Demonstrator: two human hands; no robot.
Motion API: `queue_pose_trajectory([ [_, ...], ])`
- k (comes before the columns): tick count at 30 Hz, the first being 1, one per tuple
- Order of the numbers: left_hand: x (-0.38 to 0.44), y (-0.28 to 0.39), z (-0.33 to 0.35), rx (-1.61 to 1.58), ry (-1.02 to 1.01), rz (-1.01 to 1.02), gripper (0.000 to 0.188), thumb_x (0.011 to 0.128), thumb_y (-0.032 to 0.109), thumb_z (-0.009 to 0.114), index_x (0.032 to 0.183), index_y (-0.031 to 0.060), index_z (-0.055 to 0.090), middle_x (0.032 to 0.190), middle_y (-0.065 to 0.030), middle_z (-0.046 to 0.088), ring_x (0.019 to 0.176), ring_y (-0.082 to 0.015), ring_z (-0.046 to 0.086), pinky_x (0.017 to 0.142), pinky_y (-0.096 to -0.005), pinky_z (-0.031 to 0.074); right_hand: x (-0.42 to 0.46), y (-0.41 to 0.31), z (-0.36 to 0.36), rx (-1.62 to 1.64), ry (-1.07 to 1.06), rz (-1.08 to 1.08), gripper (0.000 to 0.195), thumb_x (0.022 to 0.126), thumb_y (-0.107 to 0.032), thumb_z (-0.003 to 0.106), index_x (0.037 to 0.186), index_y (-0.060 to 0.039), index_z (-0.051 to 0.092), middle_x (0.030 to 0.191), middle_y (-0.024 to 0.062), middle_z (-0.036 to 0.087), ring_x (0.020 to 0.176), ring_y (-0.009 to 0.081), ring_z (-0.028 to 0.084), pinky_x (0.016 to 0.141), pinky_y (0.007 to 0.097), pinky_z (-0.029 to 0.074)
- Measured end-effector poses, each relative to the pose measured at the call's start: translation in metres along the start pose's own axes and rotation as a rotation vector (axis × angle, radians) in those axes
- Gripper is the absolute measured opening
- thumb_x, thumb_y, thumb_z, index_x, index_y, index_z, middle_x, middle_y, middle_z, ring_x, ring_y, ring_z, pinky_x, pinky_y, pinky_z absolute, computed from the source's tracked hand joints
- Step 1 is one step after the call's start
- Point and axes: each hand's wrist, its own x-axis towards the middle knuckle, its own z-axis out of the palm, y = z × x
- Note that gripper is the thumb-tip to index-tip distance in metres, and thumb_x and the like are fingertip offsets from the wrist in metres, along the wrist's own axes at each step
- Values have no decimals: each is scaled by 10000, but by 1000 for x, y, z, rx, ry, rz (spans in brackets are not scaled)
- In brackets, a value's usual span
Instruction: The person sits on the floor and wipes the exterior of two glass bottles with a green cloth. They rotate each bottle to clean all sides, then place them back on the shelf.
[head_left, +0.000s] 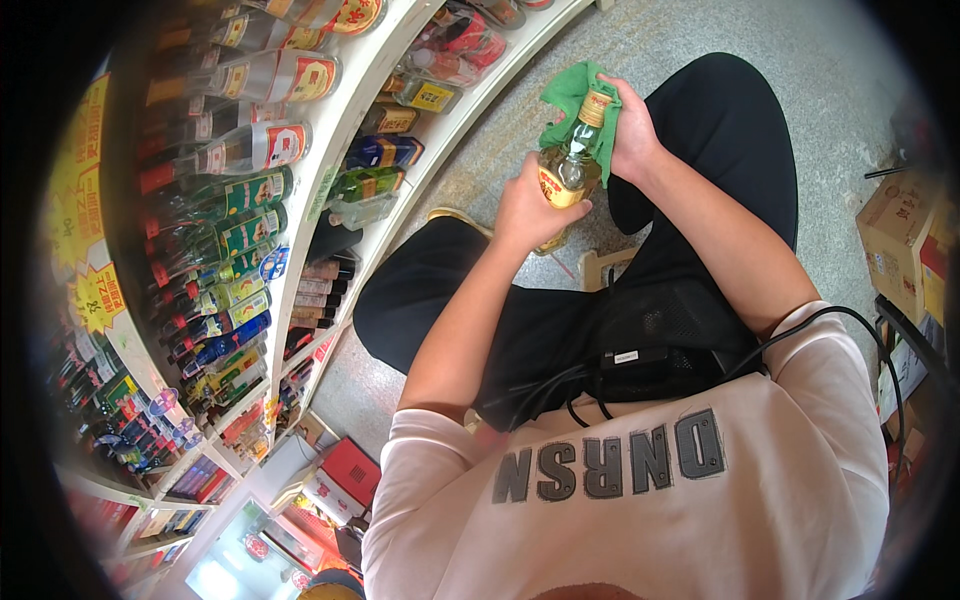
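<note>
A glass liquor bottle (576, 159) with a yellow label and a gold cap is in front of me, tilted, its neck pointing up the picture. My left hand (525, 206) is wrapped around the bottle's body and covers part of the label. Around the neck and cap lies a green cloth (561, 101), which my right hand (632, 129) grips from the far side. The cap shows in a fold of the cloth. Some of my right fingers are hidden behind cloth and bottle.
White shelves (367, 97) on my left hold rows of liquor bottles (251, 187). On the lower shelf stand more bottles (367, 184), close to my left knee. A cardboard box (892, 236) is at my right. A wooden stool part (592, 270) shows between my legs. A black cable (847, 313) crosses my right sleeve.
</note>
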Motion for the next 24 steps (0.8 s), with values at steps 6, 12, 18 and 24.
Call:
queue_pose_trajectory([
  [6,0,1,0,0,7,3,704,601,319,877,1073,-19,481,882,-211,698,820,-361,701,733,-420,556,-1,-2,1,-19,-22,19,437,947,-408,433,1132,-39,581,985,134,655,887,269,642,859,434,521],
  [12,0,3,-1,6,6,-3,683,601,321,879,1053,-9,487,882,-206,700,822,-358,703,733,-417,557,0,-1,-2,-63,-8,19,448,930,-426,482,1112,-34,595,966,134,663,869,262,650,856,415,524],
  [18,-1,2,-1,-9,9,4,684,601,327,878,1053,-7,489,880,-205,700,820,-357,704,732,-417,556,-2,-1,2,-55,21,18,418,913,-425,547,1056,-38,616,942,135,662,849,255,642,835,398,522],
  [24,0,0,-1,3,-5,-3,680,603,333,875,1052,-3,490,886,-206,701,824,-359,703,735,-417,557,-4,-1,4,-69,33,17,418,909,-429,555,1053,-42,618,942,133,661,847,253,641,833,397,521],
])
